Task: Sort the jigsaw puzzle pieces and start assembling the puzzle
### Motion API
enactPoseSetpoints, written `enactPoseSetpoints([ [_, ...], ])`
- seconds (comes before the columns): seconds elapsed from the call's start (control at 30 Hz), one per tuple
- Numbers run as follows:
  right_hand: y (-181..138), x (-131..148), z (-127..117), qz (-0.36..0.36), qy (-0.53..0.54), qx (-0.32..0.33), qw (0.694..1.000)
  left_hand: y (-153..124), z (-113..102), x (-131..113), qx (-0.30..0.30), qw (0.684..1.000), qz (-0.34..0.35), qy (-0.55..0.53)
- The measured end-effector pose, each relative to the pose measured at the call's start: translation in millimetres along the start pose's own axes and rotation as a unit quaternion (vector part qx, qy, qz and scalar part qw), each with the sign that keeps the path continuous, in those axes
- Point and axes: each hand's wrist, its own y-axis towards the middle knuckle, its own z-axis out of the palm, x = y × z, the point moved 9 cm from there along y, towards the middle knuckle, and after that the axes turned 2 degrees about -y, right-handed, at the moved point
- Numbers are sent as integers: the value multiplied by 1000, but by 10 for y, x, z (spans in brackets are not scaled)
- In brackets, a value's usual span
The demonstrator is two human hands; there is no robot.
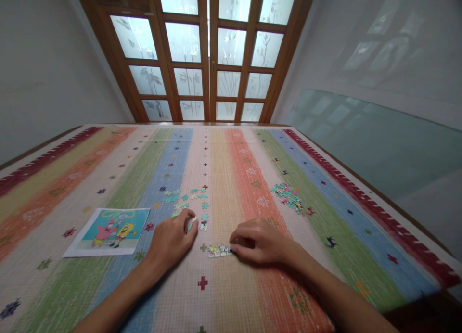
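My left hand point(172, 240) rests on the striped cloth, fingers curled over a pale puzzle piece point(190, 223) at its fingertips. My right hand point(258, 240) lies palm down, fingers bent, its fingertips touching the right end of a short row of joined puzzle pieces point(219, 250). Several loose teal pieces point(187, 198) are scattered just beyond my left hand. A heap of mixed-colour pieces point(288, 196) lies farther off to the right of my right hand. A cartoon reference picture point(108, 231) lies flat to the left of my left hand.
A striped, multicoloured cloth point(224, 174) covers the whole table. The table's right edge point(378, 198) runs beside a wall with a glass panel. Wooden-framed frosted-glass doors point(207, 58) stand beyond the far edge.
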Motion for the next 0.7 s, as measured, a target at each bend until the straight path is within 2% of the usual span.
enactPoseSetpoints([
  [0.17, 15, -30, -55, 12, 9, -16, 1000, -7, -33, -15, -7, 999, 0, -38],
  [0.37, 17, -56, -53, 26, 18, -27, 999, -22, -162, -116, -82, 991, 60, -91],
  [0.53, 27, -61, -36, 40, 42, -36, 998, -75, -191, -202, -68, 984, 68, -153],
  [0.7, 69, -92, -66, 93, 120, -31, 988, -223, -246, -416, -49, 957, 78, -274],
])
